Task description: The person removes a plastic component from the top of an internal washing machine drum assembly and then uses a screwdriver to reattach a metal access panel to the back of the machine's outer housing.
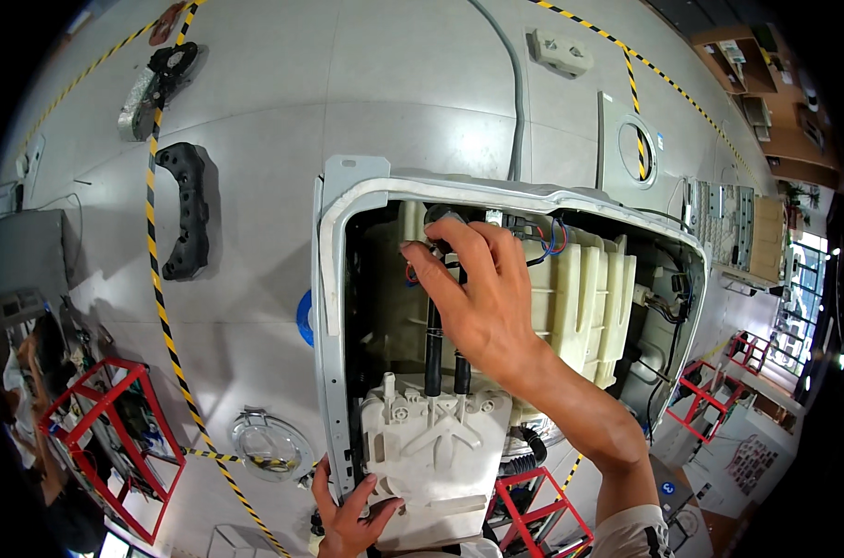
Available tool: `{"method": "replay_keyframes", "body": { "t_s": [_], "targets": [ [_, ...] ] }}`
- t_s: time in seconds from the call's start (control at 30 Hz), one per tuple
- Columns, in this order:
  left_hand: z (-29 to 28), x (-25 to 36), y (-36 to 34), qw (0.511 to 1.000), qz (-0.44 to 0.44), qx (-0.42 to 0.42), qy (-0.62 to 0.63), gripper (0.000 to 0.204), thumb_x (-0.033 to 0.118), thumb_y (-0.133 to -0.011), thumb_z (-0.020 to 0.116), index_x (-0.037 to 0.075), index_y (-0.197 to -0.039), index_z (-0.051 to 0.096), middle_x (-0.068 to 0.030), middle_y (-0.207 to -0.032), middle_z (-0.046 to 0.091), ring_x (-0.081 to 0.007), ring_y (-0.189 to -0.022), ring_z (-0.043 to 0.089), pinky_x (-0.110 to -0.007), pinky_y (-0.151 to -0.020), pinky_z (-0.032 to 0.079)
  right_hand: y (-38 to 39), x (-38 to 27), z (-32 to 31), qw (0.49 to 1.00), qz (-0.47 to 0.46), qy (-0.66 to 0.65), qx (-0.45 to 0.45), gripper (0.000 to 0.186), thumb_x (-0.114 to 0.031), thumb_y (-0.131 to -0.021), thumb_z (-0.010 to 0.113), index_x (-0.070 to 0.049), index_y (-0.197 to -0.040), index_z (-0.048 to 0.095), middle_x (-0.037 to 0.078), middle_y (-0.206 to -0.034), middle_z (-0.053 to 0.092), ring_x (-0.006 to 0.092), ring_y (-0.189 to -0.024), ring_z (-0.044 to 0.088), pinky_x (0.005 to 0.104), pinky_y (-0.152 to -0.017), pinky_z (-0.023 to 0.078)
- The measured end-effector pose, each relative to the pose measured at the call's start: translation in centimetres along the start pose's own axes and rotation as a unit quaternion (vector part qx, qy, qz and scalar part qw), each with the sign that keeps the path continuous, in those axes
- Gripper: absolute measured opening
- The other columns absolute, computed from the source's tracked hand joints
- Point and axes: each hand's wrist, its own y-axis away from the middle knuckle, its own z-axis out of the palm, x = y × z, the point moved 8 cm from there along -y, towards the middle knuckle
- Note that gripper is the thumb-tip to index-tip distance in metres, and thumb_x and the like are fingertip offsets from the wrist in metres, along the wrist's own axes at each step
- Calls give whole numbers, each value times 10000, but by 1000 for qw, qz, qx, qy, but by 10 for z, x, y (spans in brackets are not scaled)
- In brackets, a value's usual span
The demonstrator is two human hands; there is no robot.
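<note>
An open-topped washing machine cabinet (333,307) stands in front of me, with a cream plastic tub (578,298) inside. My right hand (482,298) reaches in at the back left, thumb and fingers curled together near a round black part (441,214); what they grip is mostly hidden. Beneath this hand, two black hoses (433,358) run to a white plastic dispenser housing (441,446) at the front. Red and blue wires (558,240) lie right of the fingers. At the front left corner, my left hand (346,521) has its fingers apart, against the cabinet edge and the housing.
A curved black part (187,212) and a round door (273,446) lie on the floor to the left. Behind stand a white front panel (617,153) and a pale block (562,52). Red metal frames (115,446) flank the machine. A person (31,372) is at the far left.
</note>
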Motion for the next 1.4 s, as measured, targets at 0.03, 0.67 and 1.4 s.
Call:
{"method": "replay_keyframes", "body": {
  "t_s": [0.03, 0.67, 1.4],
  "targets": [
    [0, 0, -2, 1000, 2, -5, 0, 558, 175, -584, 820, 43, -1063, 566, -343, -1294, 272, -480, -1155, 374, -488, -929, 369, 2, 2, -1, 1000, 2, 4, 6, 339, -53, -645, 639, -36, -984, 626, 64, -1063, 501, 237, -902, 480, 345, -728, 415],
    [-4, 4, -6, 1000, 3, 25, 14, 411, 79, -627, 763, 21, -1005, 614, -327, -1275, 302, -441, -1121, 425, -429, -893, 408, 7, 15, -37, 996, 20, -90, -20, 396, -25, -699, 638, -61, -1090, 582, 128, -1140, 538, 285, -958, 538, 376, -770, 460],
    [16, -43, 66, 997, -36, -41, -54, 332, 48, -749, 670, -33, -1048, 552, -45, -733, 549, -148, -641, 526, -532, -907, 363, 21, 211, -55, 944, 307, -31, -113, 229, -224, -829, 563, -17, -848, 657, 144, -723, 627, 302, -638, 596, 328, -593, 457]
  ]
}}
